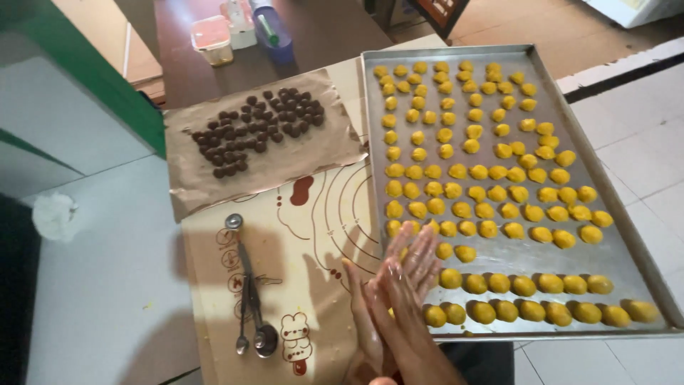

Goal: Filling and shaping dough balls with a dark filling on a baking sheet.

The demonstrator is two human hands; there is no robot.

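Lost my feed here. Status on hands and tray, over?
Both hands pressed palm to palm, left hand against right hand; nothing visible between. Tray of yellow dough balls alongside. Nothing in the way.

At twelve o'clock from the hands, on the dark table's far end, stands a small clear tub (pixel 211 40) with a pinkish-red lid. Just right of it lies a blue-capped bottle (pixel 271 26) with a white label. At one o'clock, a dark sign (pixel 440 11) leans, edge only.

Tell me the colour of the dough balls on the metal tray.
Yellow-orange dough balls, seen from the head view.
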